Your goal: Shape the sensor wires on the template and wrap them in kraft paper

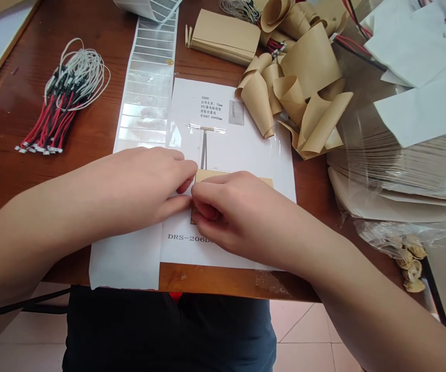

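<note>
On the white printed sheet (230,150), my two hands meet over a small brown paper piece (203,175). My left hand (164,178) comes in from the left, its thumb and fingers closed together near the paper's left edge. Lying across the brown paper, my right hand (234,206) has curled fingers, and its thumb and index tips touch or nearly touch the left fingertips. Whatever sits between the fingertips is hidden or too small to name. Above the hands, the sheet shows a printed drawing, a few text lines and a strip of clear tape.
Left lies a bundle of red, black and white wires (65,93). A strip of clear labels (145,82) runs beside the sheet. Behind are stacked brown paper (225,36) and rolled brown paper pieces (308,62). White paper slips (420,113) and a plastic-wrapped stack (397,181) crowd the right.
</note>
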Demonstrator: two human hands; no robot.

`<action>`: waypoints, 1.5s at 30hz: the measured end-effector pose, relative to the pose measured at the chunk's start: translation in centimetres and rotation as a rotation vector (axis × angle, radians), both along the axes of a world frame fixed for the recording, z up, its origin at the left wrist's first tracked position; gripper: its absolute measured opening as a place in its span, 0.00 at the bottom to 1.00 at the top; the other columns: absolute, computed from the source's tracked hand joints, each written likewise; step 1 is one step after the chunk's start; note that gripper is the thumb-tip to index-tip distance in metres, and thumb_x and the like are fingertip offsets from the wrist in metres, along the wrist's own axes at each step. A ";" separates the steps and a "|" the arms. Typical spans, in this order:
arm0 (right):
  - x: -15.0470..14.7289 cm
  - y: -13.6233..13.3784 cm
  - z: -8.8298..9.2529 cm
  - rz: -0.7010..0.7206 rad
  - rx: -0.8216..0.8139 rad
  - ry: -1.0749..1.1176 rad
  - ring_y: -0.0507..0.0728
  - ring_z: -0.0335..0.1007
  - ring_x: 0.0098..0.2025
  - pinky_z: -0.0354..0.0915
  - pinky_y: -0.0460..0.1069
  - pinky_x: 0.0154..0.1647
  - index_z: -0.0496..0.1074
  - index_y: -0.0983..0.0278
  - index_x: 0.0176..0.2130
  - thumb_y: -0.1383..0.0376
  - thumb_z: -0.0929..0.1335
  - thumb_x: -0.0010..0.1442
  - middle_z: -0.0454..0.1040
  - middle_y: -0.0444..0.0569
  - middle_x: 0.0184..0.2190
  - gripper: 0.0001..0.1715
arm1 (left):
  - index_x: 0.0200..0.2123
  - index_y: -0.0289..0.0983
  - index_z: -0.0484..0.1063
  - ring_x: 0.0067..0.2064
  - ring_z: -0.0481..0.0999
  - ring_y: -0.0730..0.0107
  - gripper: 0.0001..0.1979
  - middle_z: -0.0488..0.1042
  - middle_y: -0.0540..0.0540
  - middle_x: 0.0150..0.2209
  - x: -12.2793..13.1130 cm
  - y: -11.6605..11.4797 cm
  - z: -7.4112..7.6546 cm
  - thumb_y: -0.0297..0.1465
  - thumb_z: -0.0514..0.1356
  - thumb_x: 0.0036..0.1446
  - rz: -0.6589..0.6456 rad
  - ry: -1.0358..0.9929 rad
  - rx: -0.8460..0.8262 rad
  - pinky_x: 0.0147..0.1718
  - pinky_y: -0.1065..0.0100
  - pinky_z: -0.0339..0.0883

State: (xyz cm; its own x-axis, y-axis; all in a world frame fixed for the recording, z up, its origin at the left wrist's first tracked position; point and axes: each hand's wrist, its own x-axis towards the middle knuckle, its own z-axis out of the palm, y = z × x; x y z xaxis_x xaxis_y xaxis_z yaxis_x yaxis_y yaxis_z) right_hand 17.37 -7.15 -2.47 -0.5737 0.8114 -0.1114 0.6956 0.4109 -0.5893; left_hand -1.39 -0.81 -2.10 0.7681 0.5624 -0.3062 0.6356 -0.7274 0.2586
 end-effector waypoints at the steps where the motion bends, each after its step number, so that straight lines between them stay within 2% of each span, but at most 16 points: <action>1: 0.0 0.0 0.0 0.002 0.003 0.000 0.50 0.51 0.26 0.48 0.48 0.29 0.52 0.60 0.26 0.74 0.65 0.58 0.62 0.40 0.24 0.17 | 0.34 0.40 0.70 0.33 0.73 0.63 0.12 0.77 0.44 0.36 0.0 0.0 0.0 0.39 0.52 0.62 0.003 0.000 -0.004 0.31 0.63 0.58; 13: -0.1 -0.1 -0.1 0.012 0.005 -0.007 0.51 0.52 0.26 0.48 0.49 0.29 0.54 0.60 0.26 0.74 0.65 0.58 0.63 0.41 0.23 0.16 | 0.34 0.41 0.71 0.35 0.74 0.62 0.11 0.79 0.44 0.38 0.1 0.0 0.2 0.39 0.53 0.62 0.010 0.024 -0.002 0.31 0.63 0.59; 22: 0.0 0.0 0.1 0.011 -0.010 -0.032 0.51 0.52 0.26 0.47 0.50 0.28 0.55 0.60 0.25 0.73 0.66 0.58 0.62 0.41 0.22 0.16 | 0.31 0.42 0.69 0.32 0.73 0.62 0.10 0.77 0.45 0.33 -0.1 0.3 0.2 0.40 0.54 0.60 0.018 -0.014 -0.046 0.29 0.62 0.58; 30: -0.1 0.1 0.4 0.010 -0.029 -0.054 0.51 0.54 0.27 0.50 0.50 0.29 0.57 0.60 0.25 0.74 0.67 0.56 0.65 0.41 0.24 0.16 | 0.30 0.42 0.67 0.26 0.70 0.66 0.10 0.78 0.47 0.30 0.2 0.4 0.9 0.40 0.55 0.60 0.060 0.039 -0.031 0.25 0.64 0.56; 36: -0.4 0.0 0.5 0.012 -0.022 -0.111 0.51 0.54 0.27 0.50 0.50 0.29 0.57 0.60 0.25 0.72 0.67 0.56 0.65 0.42 0.24 0.15 | 0.29 0.41 0.69 0.29 0.72 0.64 0.10 0.78 0.47 0.30 0.6 0.4 1.2 0.39 0.55 0.58 0.083 0.091 -0.033 0.27 0.65 0.55; 45: -0.5 0.0 0.3 0.012 0.009 -0.119 0.51 0.53 0.26 0.50 0.50 0.28 0.55 0.60 0.25 0.72 0.66 0.55 0.64 0.42 0.23 0.16 | 0.28 0.41 0.67 0.28 0.70 0.64 0.11 0.77 0.46 0.30 0.8 0.2 1.4 0.39 0.54 0.58 0.101 0.106 -0.027 0.27 0.64 0.53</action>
